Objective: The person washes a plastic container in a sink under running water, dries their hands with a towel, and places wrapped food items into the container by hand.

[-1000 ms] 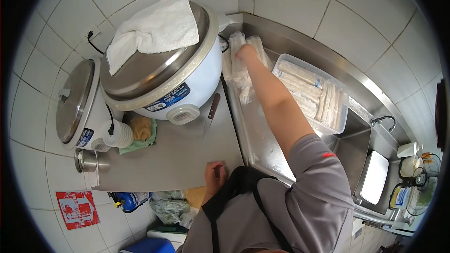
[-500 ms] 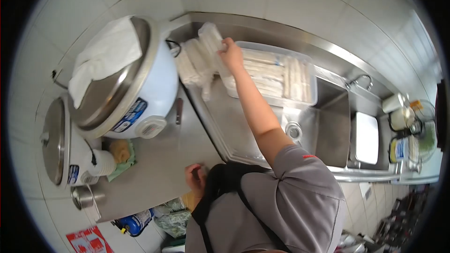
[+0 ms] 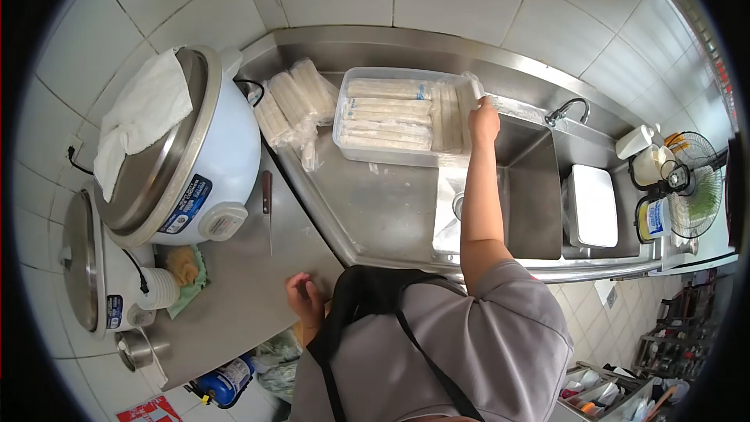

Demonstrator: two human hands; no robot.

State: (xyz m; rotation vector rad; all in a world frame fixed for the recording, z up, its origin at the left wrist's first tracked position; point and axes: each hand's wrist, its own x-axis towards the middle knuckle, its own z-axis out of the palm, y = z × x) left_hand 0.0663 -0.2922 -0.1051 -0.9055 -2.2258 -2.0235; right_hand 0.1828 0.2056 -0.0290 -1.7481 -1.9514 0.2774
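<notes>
At the right end of the clear plastic container, my right hand is closed on a wrapped white package, which stands along the container's end wall. Rows of similar wrapped packages lie inside the container. More plastic-wrapped packages rest on the steel to its left. My left hand hovers by the front edge of the counter, its fingers loosely curled with nothing seen in them. A knife lies on that counter.
Two large cookers stand at the left, the bigger one with a white cloth on its lid. Sink basins, a faucet and a white-lidded container are at the right. A fan stands farther right.
My right hand picked up a package from the left pile and carried it rightward to the container's right end. The view has turned to the right. My left hand stays near the counter edge.
</notes>
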